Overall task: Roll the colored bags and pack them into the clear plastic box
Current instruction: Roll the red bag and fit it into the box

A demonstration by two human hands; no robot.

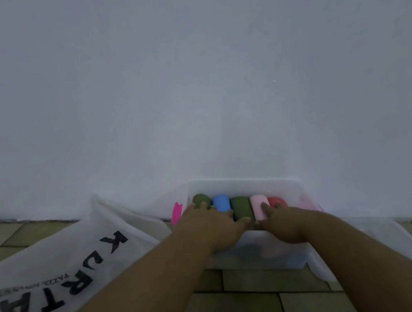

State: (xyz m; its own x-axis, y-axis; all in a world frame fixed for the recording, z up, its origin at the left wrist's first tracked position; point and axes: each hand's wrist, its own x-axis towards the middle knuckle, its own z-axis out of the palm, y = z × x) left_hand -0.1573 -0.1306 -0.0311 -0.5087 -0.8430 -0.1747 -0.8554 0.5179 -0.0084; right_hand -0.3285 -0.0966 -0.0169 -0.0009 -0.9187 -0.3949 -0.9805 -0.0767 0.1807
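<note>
A clear plastic box stands on the floor against the white wall. Inside it lie several rolled bags in a row: a dark green roll, a blue roll, another green roll, a pale pink roll and a red roll. My left hand rests flat on the left rolls, fingers spread over the green and blue ones. My right hand presses on the pink and red rolls, with one finger lying along the pink roll. Neither hand grips anything.
A large white bag printed KURTA lies on the tiled floor at left. A bright pink piece sticks up at the box's left side. A clear sheet or lid lies right of the box. The wall fills the upper view.
</note>
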